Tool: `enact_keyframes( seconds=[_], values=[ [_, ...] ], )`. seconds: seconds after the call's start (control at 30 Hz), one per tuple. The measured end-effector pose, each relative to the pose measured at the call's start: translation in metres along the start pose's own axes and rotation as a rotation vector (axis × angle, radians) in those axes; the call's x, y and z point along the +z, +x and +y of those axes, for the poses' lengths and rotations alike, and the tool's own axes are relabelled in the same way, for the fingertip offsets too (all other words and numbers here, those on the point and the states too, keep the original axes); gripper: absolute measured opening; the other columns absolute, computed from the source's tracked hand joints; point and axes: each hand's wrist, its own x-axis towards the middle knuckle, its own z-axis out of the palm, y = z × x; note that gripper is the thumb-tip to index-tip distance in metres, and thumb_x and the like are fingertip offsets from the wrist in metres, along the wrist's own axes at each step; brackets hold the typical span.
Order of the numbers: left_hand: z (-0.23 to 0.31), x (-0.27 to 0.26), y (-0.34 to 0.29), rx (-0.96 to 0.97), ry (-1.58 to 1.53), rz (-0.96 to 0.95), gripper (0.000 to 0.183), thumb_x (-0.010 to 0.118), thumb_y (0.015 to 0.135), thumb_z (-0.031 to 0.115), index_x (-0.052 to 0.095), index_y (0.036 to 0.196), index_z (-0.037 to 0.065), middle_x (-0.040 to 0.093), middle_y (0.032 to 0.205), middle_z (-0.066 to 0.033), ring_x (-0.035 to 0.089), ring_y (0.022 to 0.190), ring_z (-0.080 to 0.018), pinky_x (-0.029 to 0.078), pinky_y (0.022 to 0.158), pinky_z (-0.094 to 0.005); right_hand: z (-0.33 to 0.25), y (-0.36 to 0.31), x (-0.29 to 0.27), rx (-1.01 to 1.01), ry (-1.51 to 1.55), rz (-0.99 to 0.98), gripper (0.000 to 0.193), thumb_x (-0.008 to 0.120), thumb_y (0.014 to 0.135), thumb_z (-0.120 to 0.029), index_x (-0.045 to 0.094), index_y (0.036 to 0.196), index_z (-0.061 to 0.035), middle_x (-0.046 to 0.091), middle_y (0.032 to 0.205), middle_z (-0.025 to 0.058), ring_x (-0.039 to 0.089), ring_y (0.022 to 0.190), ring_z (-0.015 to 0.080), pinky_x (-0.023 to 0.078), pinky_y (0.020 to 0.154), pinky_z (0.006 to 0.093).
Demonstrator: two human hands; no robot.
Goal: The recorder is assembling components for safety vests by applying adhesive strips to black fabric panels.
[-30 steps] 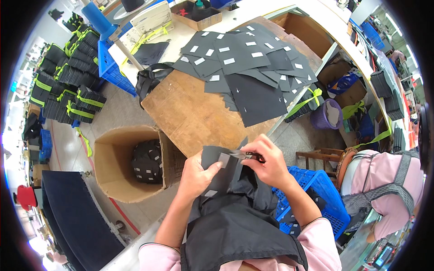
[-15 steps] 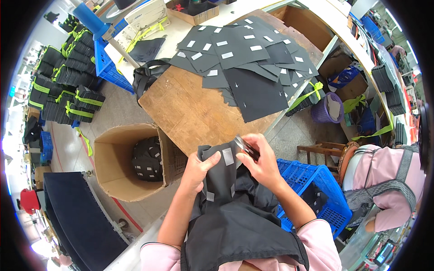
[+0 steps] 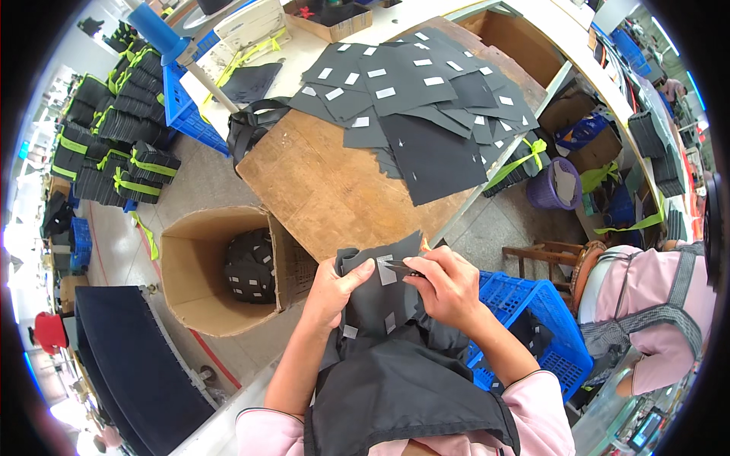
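My left hand (image 3: 328,292) grips the left edge of a dark grey fabric piece (image 3: 363,300), its thumb lying on top. The piece rests over my lap and bears several small white patches. In my right hand (image 3: 450,287) is a pair of thread snips (image 3: 398,267). Their slim pointed blades meet the upper white patch (image 3: 386,275) near its top edge. The fingers of that hand hide the handles. A black apron (image 3: 403,395) covers my lap beneath the fabric.
Ahead, a wooden board (image 3: 319,178) carries a spread of dark patched pieces (image 3: 411,83). A cardboard box (image 3: 198,304) with dark pieces inside lies at left. At right are a blue crate (image 3: 559,304), a purple bin (image 3: 544,199) and a seated person (image 3: 646,304).
My right hand has turned and lowered the snips, bringing their tips onto the white patch. The fabric's upper right corner now lies spread out further right. My left hand keeps its grip.
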Motion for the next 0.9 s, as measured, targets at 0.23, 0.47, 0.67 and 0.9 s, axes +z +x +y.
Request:
enact_keyframes(
  seconds=[0.23, 0.47, 0.67, 0.9],
  values=[
    [0.001, 0.001, 0.001, -0.008, 0.012, -0.02, 0.018, 0.066, 0.083, 0.018, 0.061, 0.087, 0.0, 0.063, 0.081, -0.0034, 0.058, 0.071, -0.0096, 0.048, 0.065, -0.0247, 0.001, -0.002, 0.004, -0.001, 0.034, 0.07, 0.027, 0.074, 0.064, -0.006, 0.062, 0.089, -0.0058, 0.054, 0.071, 0.0065, 0.054, 0.057, 0.0233, 0.045, 0.052, 0.0313],
    [0.003, -0.005, 0.004, 0.022, -0.079, 0.047, 0.02, 0.066, 0.083, 0.017, 0.061, 0.094, 0.001, 0.063, 0.087, -0.004, 0.059, 0.077, -0.0111, 0.048, 0.07, -0.0256, 0.006, -0.011, 0.004, 0.36, 0.253, 0.116, 0.031, 0.07, 0.071, 0.0, 0.058, 0.099, -0.0046, 0.051, 0.077, 0.0049, 0.05, 0.06, 0.0172, 0.044, 0.054, 0.0262],
    [-0.001, -0.016, 0.02, 0.19, -0.462, 0.051, 0.021, 0.06, 0.087, 0.011, 0.055, 0.106, 0.002, 0.062, 0.1, -0.0083, 0.061, 0.089, -0.0211, 0.05, 0.082, -0.0375, -0.004, -0.049, 0.011, 1.327, 1.462, -0.157, 0.036, 0.066, 0.082, -0.018, 0.05, 0.111, -0.0028, 0.044, 0.06, -0.0038, 0.035, 0.043, 0.0042, 0.029, 0.039, 0.0196],
    [-0.017, -0.033, 0.011, 0.828, 0.254, 0.507, 0.061, 0.058, 0.088, 0.031, 0.034, 0.133, -0.002, 0.041, 0.133, -0.0137, 0.035, 0.126, -0.0251, 0.023, 0.106, -0.0363, 0.014, 0.0, 0.013, 0.924, 1.081, -0.071, 0.011, 0.061, 0.085, -0.008, 0.058, 0.092, -0.0002, 0.055, 0.067, -0.0013, 0.046, 0.054, 0.004, 0.038, 0.047, 0.0214]
  ],
)
